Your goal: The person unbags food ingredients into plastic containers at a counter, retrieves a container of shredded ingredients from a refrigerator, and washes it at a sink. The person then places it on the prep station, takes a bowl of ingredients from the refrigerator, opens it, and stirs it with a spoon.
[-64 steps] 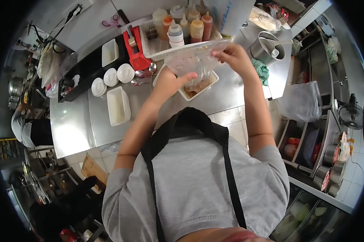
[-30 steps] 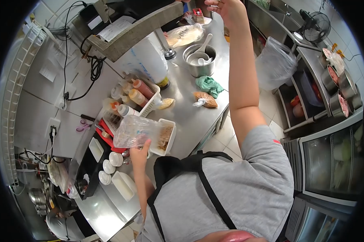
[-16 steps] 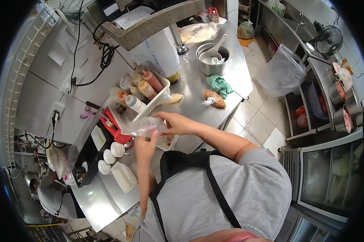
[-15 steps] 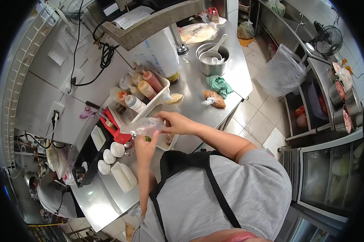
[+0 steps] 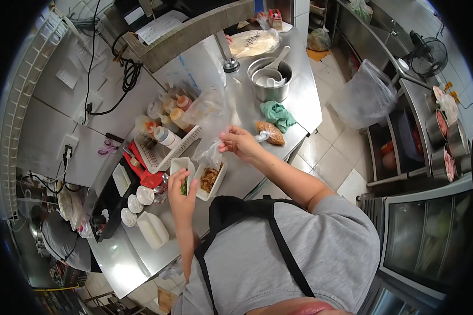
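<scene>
The handling of the clear plastic bag looks partway along: brown chopped food already lies in the white food tub at the near edge of the worktop, while the bag is not yet set down. It hangs crumpled above the far end of that tub and looks mostly see-through, though whether anything remains in its folds I cannot tell. The right hand pinches the bag between thumb and fingertips; the left hand is held with fingers and thumb loosely spread, over a second, narrow tub just left of the food tub. Green bits show in the narrow tub, partly hidden by the fingers, and whether the hand touches them is unclear. As judged, the brown portion is in place, and what is left is to let go of the bag. Farther away, a white basket holds squeeze bottles with white, orange and red contents. To the far right, a metal pot holds a long-handled ladle, its bottom out of sight; nearer stands a knotted bag full of something orange-brown, beside a green cloth. To the left lie stacked small dishes and another white tub, pale inside.
</scene>
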A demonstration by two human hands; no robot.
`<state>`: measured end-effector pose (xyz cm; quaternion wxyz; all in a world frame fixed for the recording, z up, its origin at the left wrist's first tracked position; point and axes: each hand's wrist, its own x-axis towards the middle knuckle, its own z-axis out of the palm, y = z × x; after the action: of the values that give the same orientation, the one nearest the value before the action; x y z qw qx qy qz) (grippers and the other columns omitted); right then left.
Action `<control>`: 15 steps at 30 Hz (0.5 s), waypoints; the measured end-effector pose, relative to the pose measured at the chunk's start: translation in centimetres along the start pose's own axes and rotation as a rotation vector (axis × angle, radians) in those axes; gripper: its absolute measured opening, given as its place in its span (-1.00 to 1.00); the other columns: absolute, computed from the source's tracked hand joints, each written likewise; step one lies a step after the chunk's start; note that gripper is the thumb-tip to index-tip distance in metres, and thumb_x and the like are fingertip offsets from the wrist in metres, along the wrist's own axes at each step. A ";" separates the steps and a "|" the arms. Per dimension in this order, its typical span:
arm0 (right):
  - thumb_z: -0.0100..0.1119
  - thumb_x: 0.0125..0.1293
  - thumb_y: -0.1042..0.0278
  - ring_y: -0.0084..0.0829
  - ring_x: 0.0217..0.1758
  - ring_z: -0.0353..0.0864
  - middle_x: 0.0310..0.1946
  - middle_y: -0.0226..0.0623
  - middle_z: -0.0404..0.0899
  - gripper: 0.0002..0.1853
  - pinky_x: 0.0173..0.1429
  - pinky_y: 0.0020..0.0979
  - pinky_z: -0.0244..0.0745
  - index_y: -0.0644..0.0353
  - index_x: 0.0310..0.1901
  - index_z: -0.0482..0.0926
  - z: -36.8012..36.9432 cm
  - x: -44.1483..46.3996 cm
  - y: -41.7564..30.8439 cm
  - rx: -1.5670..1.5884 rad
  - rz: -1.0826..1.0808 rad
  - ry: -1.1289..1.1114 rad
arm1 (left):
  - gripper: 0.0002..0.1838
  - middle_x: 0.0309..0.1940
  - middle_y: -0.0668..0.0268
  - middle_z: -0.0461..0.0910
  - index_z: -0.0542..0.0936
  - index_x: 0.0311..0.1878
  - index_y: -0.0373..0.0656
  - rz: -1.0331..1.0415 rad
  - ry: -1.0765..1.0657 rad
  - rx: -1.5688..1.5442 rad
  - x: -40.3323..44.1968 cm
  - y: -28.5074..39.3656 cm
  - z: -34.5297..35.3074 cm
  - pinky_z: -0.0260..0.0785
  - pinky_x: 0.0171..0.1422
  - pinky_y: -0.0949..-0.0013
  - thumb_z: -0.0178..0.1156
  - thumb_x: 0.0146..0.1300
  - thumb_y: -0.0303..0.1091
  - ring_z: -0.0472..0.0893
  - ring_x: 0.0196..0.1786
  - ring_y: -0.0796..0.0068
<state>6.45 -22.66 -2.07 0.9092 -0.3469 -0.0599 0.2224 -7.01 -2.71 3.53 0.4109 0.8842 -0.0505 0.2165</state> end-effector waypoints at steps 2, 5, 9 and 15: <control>0.12 0.26 0.45 -0.45 -0.35 0.60 -0.37 -0.33 0.51 -0.86 -0.23 -0.47 0.60 0.22 -0.20 0.38 -1.1 0.1 -0.8 0.077 0.037 -0.004 | -0.75 -0.04 0.16 0.50 0.55 -0.14 -0.24 -0.033 0.037 -0.007 -0.7 0.2 0.6 0.33 0.05 0.35 0.25 0.09 -0.45 0.48 0.01 0.28; 0.11 0.28 0.44 -0.45 -0.35 0.61 -0.36 -0.33 0.52 -0.89 -0.20 -0.47 0.60 0.18 -0.23 0.38 -2.4 0.1 -2.9 0.161 0.086 -0.034 | -0.81 -0.08 0.16 0.52 0.56 -0.17 -0.26 -0.083 0.104 -0.021 -1.3 1.0 1.7 0.33 0.05 0.36 0.22 0.12 -0.46 0.50 -0.01 0.30; 0.12 0.28 0.43 -0.47 -0.33 0.60 -0.36 -0.35 0.52 -0.87 -0.19 -0.47 0.59 0.18 -0.21 0.39 -3.3 -1.3 -7.2 0.171 -0.006 -0.045 | -0.87 -0.12 0.16 0.53 0.57 -0.21 -0.27 -0.118 0.169 -0.044 -3.1 2.7 2.5 0.31 0.07 0.36 0.16 0.16 -0.49 0.51 -0.03 0.31; 0.16 0.22 0.49 -0.46 -0.30 0.56 -0.35 -0.32 0.53 -0.87 -0.12 -0.42 0.56 0.18 -0.24 0.43 -7.9 -6.3 -14.5 0.220 -0.376 0.138 | -0.91 -0.16 0.16 0.53 0.57 -0.27 -0.28 -0.121 0.230 -0.043 -6.4 4.4 3.3 0.28 0.11 0.35 0.14 0.16 -0.51 0.51 -0.05 0.32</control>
<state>8.19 -39.80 1.86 0.9689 -0.2430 -0.0367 0.0300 -12.81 -8.64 2.05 0.4452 0.8459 0.0459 0.2900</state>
